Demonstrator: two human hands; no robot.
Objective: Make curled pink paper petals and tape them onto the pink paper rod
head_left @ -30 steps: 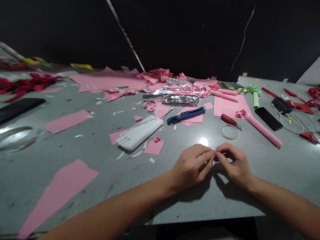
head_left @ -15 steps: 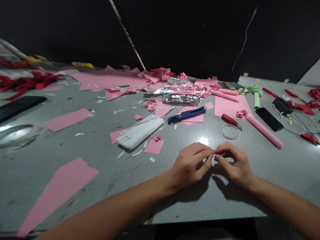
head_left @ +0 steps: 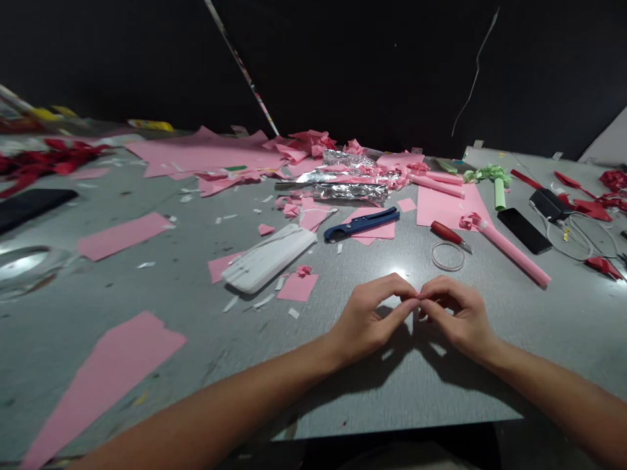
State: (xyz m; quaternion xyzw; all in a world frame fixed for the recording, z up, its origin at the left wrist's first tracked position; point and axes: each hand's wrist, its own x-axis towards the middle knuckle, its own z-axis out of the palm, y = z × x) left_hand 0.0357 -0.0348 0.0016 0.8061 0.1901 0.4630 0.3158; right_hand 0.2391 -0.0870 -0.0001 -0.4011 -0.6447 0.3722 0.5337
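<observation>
Above the grey table (head_left: 362,405), my left hand (head_left: 369,316) and my right hand (head_left: 455,313) meet fingertip to fingertip. Both are closed in a pinch, thumb against index finger. Whatever lies between the tips is almost wholly hidden; only a tiny pinkish bit shows, too small to name. Beyond my right hand lie a thin white ring (head_left: 447,256) and a red-handled knife (head_left: 448,235). A pink paper square (head_left: 298,288) with a small crumpled pink piece (head_left: 304,270) on it rests to the left of my left hand.
A white oblong block (head_left: 269,258) and a blue cutting tool (head_left: 361,224) lie mid-table. Crumpled foil (head_left: 350,192) and pink paper (head_left: 206,153) line the back. A pink paper tube (head_left: 514,253), a black phone (head_left: 524,230) and a cable (head_left: 582,245) sit right. Pink paper (head_left: 108,378) lies front left.
My left index finger has arched and the other left fingers have tucked in, while the right thumb has come up to the joined tips. The view has shifted slightly.
</observation>
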